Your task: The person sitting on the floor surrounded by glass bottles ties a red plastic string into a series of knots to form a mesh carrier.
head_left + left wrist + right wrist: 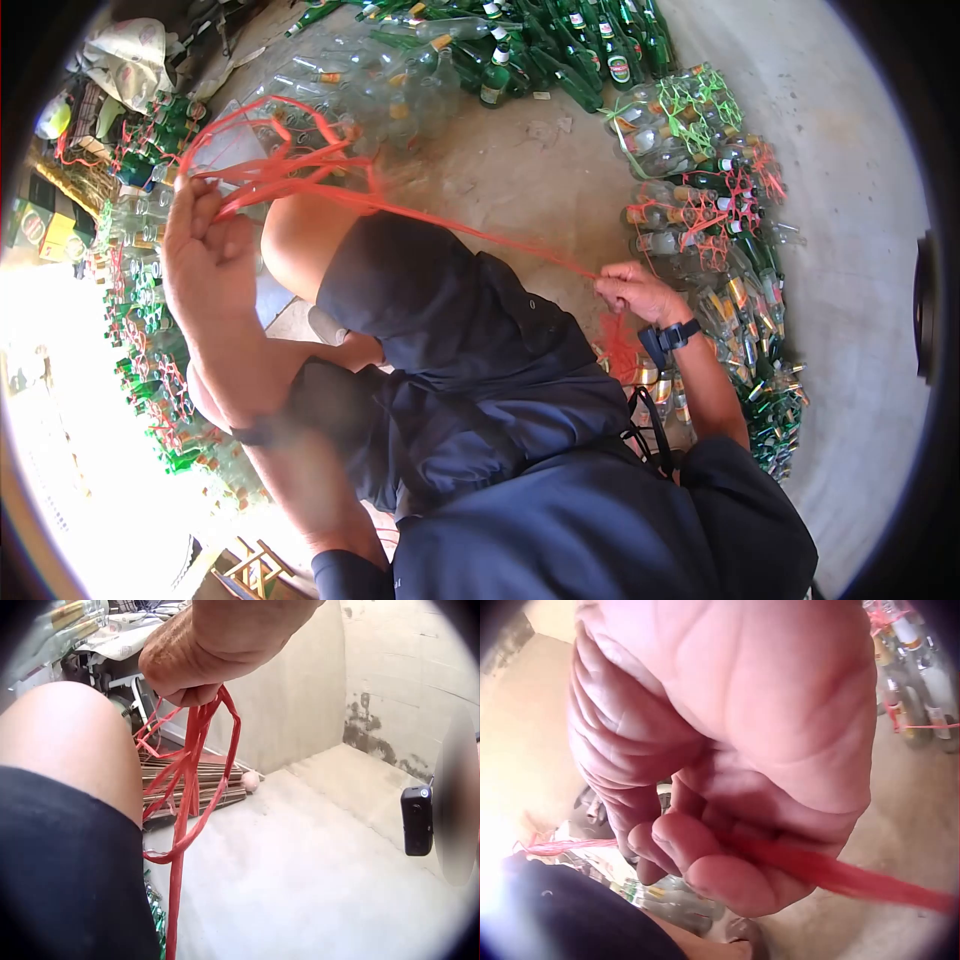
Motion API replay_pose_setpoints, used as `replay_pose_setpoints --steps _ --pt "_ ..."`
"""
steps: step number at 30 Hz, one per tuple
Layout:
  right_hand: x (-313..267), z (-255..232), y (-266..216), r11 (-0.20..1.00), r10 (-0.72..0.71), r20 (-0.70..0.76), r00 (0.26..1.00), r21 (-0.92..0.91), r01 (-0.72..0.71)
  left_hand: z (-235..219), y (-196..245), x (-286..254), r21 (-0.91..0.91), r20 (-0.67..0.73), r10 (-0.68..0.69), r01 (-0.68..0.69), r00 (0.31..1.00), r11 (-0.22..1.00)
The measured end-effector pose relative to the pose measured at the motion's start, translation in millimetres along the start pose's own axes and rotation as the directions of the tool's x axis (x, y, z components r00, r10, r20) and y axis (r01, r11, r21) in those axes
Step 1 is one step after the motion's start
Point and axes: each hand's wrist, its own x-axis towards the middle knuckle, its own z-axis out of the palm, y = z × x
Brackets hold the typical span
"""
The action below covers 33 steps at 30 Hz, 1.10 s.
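Observation:
In the head view, the left hand (212,240) is raised at the left, its fingers curled round a looped bunch of red plastic twine (285,175). Below the left hand (202,656) in the left wrist view, loops of red twine (184,787) hang down. A strand runs across above the thigh to the right hand (640,292), which pinches it. Close up in the right wrist view, the curled fingers of the right hand (727,772) grip the red strand (855,881). More red twine (620,350) lies tangled below the right hand.
Green bottles (575,45) and clear bottles (400,90) lie across the top. Bundles tied with green twine (690,115) and red twine line the right side. More bottles (150,370) stand at the left. A bundle of sticks (217,791) lies beyond the left hand.

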Motion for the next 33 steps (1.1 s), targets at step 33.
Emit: replay_pose_setpoints --steps 33 --pt "-14.6 78.5 -132.8 0.929 -0.331 -0.22 0.918 -0.248 0.275 113.6 -172.6 -113.4 0.745 0.628 -0.346 -0.411 0.697 0.525"
